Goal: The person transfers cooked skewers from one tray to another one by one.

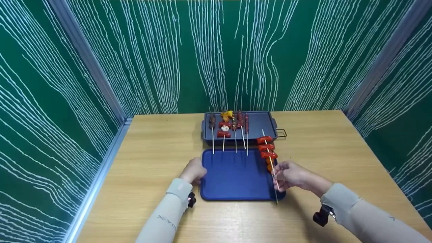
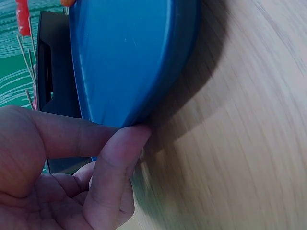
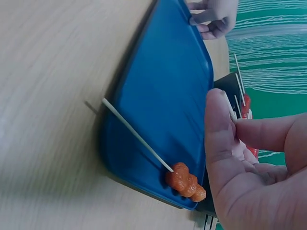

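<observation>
A blue tray (image 1: 236, 179) lies on the table, and the left hand (image 1: 194, 171) pinches its left edge between thumb and forefinger (image 2: 72, 136). The right hand (image 1: 291, 175), above the tray's right side, pinches the stick of a skewer with red pieces (image 1: 266, 147). That skewer points away from the person, its tip over the right front of a dark grill pan (image 1: 260, 125). A second skewer with orange balls (image 3: 184, 182) lies along the tray's right end, its bare stick passing over the near rim. In the head view the right fingers partly cover it.
Several skewers with dark meat (image 1: 212, 120), red pieces (image 1: 224, 134) and yellow pieces (image 1: 227, 114) lie on the pan, sticks jutting toward the tray. The pan has a wire handle (image 1: 281, 133) at right. Green walls with white lines (image 1: 189, 67) enclose the wooden table (image 1: 162, 145).
</observation>
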### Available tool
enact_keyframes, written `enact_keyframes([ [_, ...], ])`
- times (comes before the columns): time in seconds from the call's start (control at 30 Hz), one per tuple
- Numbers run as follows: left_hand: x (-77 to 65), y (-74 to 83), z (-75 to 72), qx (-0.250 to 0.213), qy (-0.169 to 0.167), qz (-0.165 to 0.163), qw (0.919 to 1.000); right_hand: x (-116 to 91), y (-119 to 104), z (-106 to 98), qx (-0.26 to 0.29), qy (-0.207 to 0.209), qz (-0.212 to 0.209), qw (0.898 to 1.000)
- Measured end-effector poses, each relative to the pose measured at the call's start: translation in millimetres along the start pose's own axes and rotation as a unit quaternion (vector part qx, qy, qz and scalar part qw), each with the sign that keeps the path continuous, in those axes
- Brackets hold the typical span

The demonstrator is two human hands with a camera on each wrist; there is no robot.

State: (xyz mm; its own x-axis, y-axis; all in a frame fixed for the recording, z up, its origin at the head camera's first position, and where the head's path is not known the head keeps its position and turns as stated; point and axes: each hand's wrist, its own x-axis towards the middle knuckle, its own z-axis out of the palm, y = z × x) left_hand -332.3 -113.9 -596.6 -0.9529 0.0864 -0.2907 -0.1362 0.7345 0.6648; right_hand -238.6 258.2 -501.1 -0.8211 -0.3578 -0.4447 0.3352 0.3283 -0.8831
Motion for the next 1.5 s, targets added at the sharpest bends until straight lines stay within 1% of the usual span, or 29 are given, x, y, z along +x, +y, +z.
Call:
enact_keyframes([
  [0.07,-15.8,13.4,-7.9,0.001,0.004,-0.002,1.0,-1.3,1.4,2.5,-0.001,-0.004,0.004,1.0],
  [0.13,-17.2,15.7,-9.4,0.005,0.0,-0.007,1.0,-2.3,3.5,5.0,-0.001,-0.009,0.008,1.0],
  [0.27,11.6,-9.7,3.6,-0.007,-0.011,0.001,0.9999,-2.9,9.2,10.2,-0.005,-0.014,0.013,1.0],
  [0.3,16.5,-12.4,5.6,-0.008,-0.014,-0.003,0.9999,-2.8,10.5,11.4,-0.008,-0.013,0.015,1.0],
  [0.33,18.5,-15.1,7.0,-0.009,-0.012,-0.001,0.9999,-2.8,11.8,12.5,-0.013,-0.013,0.016,1.0],
  [0.37,17.8,-14.9,6.8,-0.01,-0.01,0.002,0.9999,-2.8,13.4,13.3,-0.018,-0.012,0.016,1.0],
  [0.4,16.0,-14.2,6.2,-0.01,-0.01,0.005,0.9999,-2.6,14.8,14.1,-0.024,-0.011,0.016,1.0],
  [0.43,11.4,-10.1,3.8,-0.011,-0.01,0.003,0.9999,-2.6,16.1,14.9,-0.029,-0.01,0.017,0.999],
  [0.53,-7.1,5.1,-5.3,-0.018,-0.009,0.001,0.9998,-2.1,20.2,16.8,-0.041,-0.011,0.017,0.999],
  [0.6,-21.1,18.1,-11.9,-0.016,-0.008,-0.007,0.9998,-1.4,23.1,18.1,-0.046,-0.013,0.016,0.999],
  [0.63,-26.9,23.8,-14.8,-0.015,-0.007,-0.012,0.9998,-1.0,24.5,18.8,-0.048,-0.012,0.016,0.999],
  [0.67,-29.8,25.7,-15.5,-0.012,-0.005,-0.01,0.9999,-0.5,26.2,19.4,-0.05,-0.012,0.016,0.999],
  [0.8,-34.3,28.5,-15.4,0.0,0.0,-0.01,0.9999,1.7,32.7,21.3,-0.043,-0.014,0.015,0.999],
  [0.93,-35.8,29.2,-16.0,-0.002,0.001,-0.01,1.0,4.1,36.6,23.1,-0.038,-0.023,0.016,0.999],
  [1.07,-36.4,29.9,-17.2,-0.007,0.003,-0.01,0.9999,7.7,35.6,26.0,-0.04,-0.02,0.017,0.999],
  [1.17,-32.4,27.1,-16.5,-0.004,-0.003,-0.01,0.9999,10.7,33.7,28.8,-0.046,-0.012,0.019,0.999],
  [1.2,-26.8,21.6,-13.6,-0.001,-0.004,-0.003,1.0,11.7,33.2,29.8,-0.048,-0.008,0.021,0.999],
  [1.27,-18.6,15.5,-11.0,-0.003,-0.01,-0.002,0.9999,13.8,32.2,31.8,-0.055,0.0,0.026,0.998],
  [1.3,-10.5,8.0,-7.2,0.0,-0.012,0.002,0.9999,15.0,31.7,32.7,-0.058,0.004,0.029,0.998],
  [1.4,8.2,-7.6,1.8,0.005,-0.017,0.005,0.9998,18.6,30.0,35.0,-0.057,0.016,0.047,0.997],
  [1.43,9.9,-7.3,2.0,0.002,-0.019,-0.001,0.9998,19.7,29.4,35.4,-0.057,0.019,0.053,0.997],
  [1.47,14.6,-11.6,4.9,0.005,-0.018,0.002,0.9998,20.9,29.0,35.7,-0.056,0.021,0.057,0.997],
  [1.5,15.6,-12.2,5.7,0.005,-0.017,0.002,0.9998,21.9,28.6,35.8,-0.056,0.023,0.06,0.996],
])
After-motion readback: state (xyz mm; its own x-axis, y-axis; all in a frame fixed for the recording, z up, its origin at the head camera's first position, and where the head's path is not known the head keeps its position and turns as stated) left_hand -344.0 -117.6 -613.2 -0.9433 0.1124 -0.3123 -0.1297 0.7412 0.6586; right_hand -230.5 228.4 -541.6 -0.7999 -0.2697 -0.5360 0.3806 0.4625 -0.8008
